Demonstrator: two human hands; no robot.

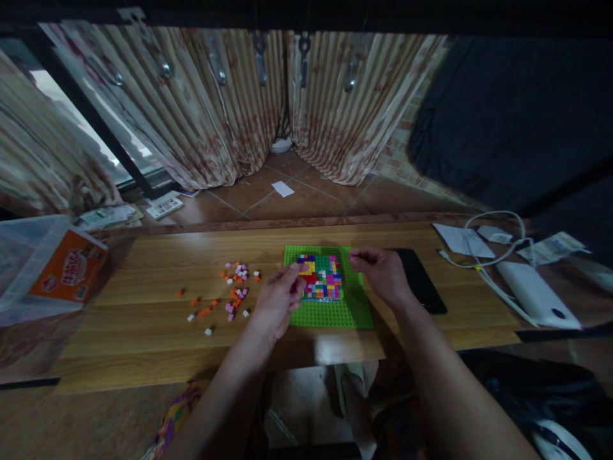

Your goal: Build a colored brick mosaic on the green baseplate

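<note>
A green baseplate (330, 315) lies on the wooden table, with a block of multicoloured toy bricks (325, 278) built up on its middle. My left hand (278, 300) is over the plate's left edge, its fingers closed together beside the bricks. Something dark red shows at those fingertips, too small to name. At the plate's right side, my right hand (385, 275) pinches a small pink brick (353, 253) between thumb and finger, just clear of the built-up bricks. Loose orange, white and pink bricks (237, 295) are scattered on the table to the left of my left hand.
A black tablet-like slab (421, 281) lies beside my right wrist. Further right are a white cable (498, 294), a white device (539, 295) and papers (462, 241). A clear plastic box (29, 249) with an orange label stands at the left. Curtains (230, 108) hang behind the table (143, 275).
</note>
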